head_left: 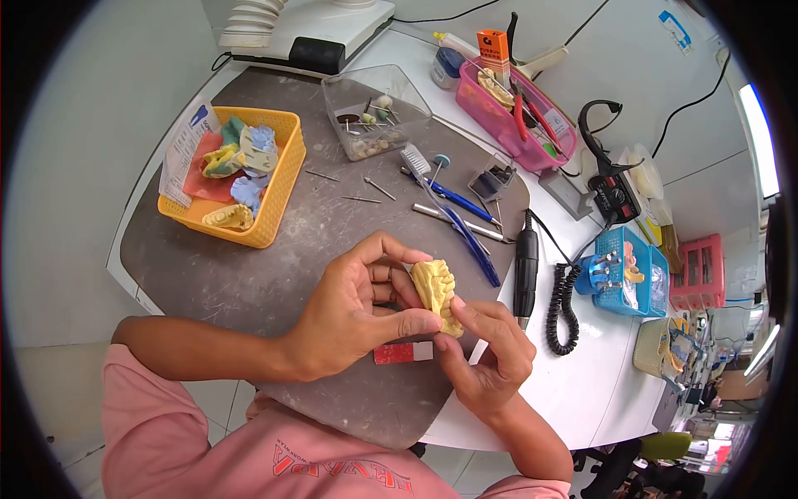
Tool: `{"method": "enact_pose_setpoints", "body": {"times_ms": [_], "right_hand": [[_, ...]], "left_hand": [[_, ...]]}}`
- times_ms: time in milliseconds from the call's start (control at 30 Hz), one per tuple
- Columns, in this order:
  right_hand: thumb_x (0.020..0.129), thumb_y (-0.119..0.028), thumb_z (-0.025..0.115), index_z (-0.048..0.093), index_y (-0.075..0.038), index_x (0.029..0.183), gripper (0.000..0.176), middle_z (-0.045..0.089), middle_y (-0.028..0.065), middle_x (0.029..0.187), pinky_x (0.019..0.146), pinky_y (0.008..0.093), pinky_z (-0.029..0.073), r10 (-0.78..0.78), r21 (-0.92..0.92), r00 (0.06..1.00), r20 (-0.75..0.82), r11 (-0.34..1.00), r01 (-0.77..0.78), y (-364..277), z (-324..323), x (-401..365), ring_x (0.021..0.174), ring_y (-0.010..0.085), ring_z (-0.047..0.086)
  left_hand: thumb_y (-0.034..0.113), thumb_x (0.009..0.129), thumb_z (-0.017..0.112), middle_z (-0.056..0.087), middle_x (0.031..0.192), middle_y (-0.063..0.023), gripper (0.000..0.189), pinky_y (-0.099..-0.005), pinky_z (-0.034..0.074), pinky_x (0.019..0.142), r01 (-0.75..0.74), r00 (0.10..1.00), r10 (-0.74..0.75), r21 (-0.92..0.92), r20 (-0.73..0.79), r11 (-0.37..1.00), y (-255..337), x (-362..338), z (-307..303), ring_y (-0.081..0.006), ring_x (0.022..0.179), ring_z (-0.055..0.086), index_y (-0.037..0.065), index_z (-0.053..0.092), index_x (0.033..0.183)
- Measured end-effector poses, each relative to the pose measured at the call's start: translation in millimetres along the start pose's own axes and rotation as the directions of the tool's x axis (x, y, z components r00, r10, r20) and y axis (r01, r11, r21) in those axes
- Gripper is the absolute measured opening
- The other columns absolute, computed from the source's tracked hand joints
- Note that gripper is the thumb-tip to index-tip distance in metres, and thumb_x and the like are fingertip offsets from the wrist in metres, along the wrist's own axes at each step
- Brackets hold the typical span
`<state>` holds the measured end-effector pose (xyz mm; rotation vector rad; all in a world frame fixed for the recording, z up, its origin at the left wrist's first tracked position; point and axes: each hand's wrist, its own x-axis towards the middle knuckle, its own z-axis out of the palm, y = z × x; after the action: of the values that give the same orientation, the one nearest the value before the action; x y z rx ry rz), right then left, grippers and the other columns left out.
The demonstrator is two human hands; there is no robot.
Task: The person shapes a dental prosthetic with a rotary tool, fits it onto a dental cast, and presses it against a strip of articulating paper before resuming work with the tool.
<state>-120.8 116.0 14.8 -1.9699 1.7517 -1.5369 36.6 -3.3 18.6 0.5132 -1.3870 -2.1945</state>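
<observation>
A yellow plaster dental cast (pixel 432 289) is held up over the front part of the grey work mat, its row of teeth facing right. My left hand (pixel 345 303) grips it from the left, with the thumb along the lower end and fingers at the upper end. My right hand (pixel 495 353) closes on the lower right side, index finger and thumb against the cast. Just below the cast lies a small red and white block (pixel 397 353) on the mat, partly covered by my hands.
A yellow basket (pixel 283 195) with dental impressions stands left. Behind are a clear box (pixel 341 91) of burs and a pink basket (pixel 465 104) of tools. A blue toothbrush (pixel 474 249), loose burs (pixel 380 189) and a black handpiece (pixel 526 266) with coiled cord lie nearby.
</observation>
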Motion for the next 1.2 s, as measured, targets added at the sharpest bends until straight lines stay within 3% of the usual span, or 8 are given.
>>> {"method": "enact_pose_setpoints", "body": {"times_ms": [333,433,600,767,833,900,933,1200], "right_hand": [[0.068,0.0,0.081,0.066,0.003,0.11,0.045,0.069,0.0151,0.089,0.063,0.0294,0.053,-0.032,0.016,0.998,-0.048,0.999,0.033,-1.6,2.4,-0.5,0.076,0.0231,0.068],[0.068,-0.001,0.081,0.066,0.004,0.11,0.045,0.07,0.0151,0.088,0.064,0.0295,0.053,0.088,0.059,0.993,-0.083,0.995,-0.083,-3.3,4.0,-2.8,0.077,0.0237,0.068],[0.069,-0.004,0.081,0.066,0.004,0.113,0.047,0.069,0.0158,0.087,0.064,0.0296,0.052,-0.042,0.005,0.999,-0.033,0.999,0.042,-0.4,1.3,-0.1,0.076,0.0238,0.067],[0.069,-0.006,0.082,0.066,0.005,0.115,0.05,0.069,0.0162,0.088,0.067,0.0304,0.053,-0.019,0.027,1.0,-0.004,0.999,0.019,1.9,-0.8,2.1,0.077,0.0239,0.067],[0.069,-0.006,0.083,0.066,0.005,0.115,0.051,0.07,0.0165,0.089,0.069,0.0305,0.053,0.001,0.049,1.0,0.002,0.999,-0.002,1.1,-0.7,1.3,0.078,0.0239,0.068],[0.069,-0.007,0.084,0.066,0.005,0.113,0.049,0.07,0.0168,0.093,0.07,0.0301,0.054,0.155,0.111,0.988,-0.011,0.982,-0.153,-1.6,0.5,-1.7,0.079,0.024,0.069],[0.069,-0.007,0.084,0.066,0.005,0.113,0.049,0.07,0.0168,0.093,0.07,0.0301,0.054,0.155,0.111,0.988,-0.011,0.982,-0.153,-1.6,0.7,-3.2,0.079,0.024,0.069],[0.067,-0.005,0.084,0.069,0.004,0.107,0.044,0.071,0.0159,0.089,0.069,0.0301,0.054,0.06,0.053,0.998,-0.005,0.997,-0.059,-1.7,-1.2,0.8,0.077,0.0241,0.069]], "left_hand": [[-0.003,0.08,0.076,0.057,0.106,-0.0074,0.056,-0.0282,0.052,0.092,-0.023,0.999,0.021,0.037,0.037,0.999,5.0,-2.4,2.9,-0.0113,0.097,0.059,0.002,0.044,0.126],[-0.003,0.08,0.075,0.057,0.107,-0.0077,0.056,-0.0279,0.052,0.091,-0.029,0.999,0.027,0.043,0.047,0.999,4.7,-2.5,2.1,-0.0115,0.097,0.059,0.002,0.044,0.126],[-0.002,0.081,0.076,0.056,0.109,-0.0082,0.056,-0.0276,0.053,0.091,-0.02,0.998,0.018,0.037,0.053,0.999,7.1,-4.0,3.5,-0.0116,0.097,0.059,0.002,0.044,0.127],[0.0,0.081,0.076,0.057,0.109,-0.0078,0.056,-0.0276,0.053,0.09,-0.011,0.999,0.01,0.027,0.049,1.0,3.7,-2.2,1.6,-0.012,0.098,0.06,0.001,0.044,0.126],[0.004,0.081,0.077,0.059,0.102,-0.007,0.052,-0.0253,0.058,0.08,-0.016,0.999,0.017,-0.036,0.034,0.999,-0.9,0.1,0.2,-0.0093,0.091,0.06,0.0,0.047,0.124],[0.005,0.082,0.076,0.06,0.099,-0.0074,0.052,-0.0254,0.058,0.08,0.05,0.999,-0.049,-0.095,0.016,0.994,1.3,0.1,1.7,-0.0098,0.09,0.061,-0.001,0.046,0.124],[0.006,0.083,0.076,0.061,0.097,-0.0077,0.051,-0.0255,0.058,0.079,0.111,0.994,-0.112,-0.154,0.0,0.982,2.7,0.2,2.3,-0.0103,0.09,0.062,-0.002,0.046,0.124],[0.004,0.085,0.073,0.061,0.095,-0.0094,0.048,-0.0269,0.059,0.079,0.126,0.991,-0.132,-0.198,-0.02,0.972,2.7,1.2,2.0,-0.0118,0.088,0.063,-0.003,0.045,0.124]]}}
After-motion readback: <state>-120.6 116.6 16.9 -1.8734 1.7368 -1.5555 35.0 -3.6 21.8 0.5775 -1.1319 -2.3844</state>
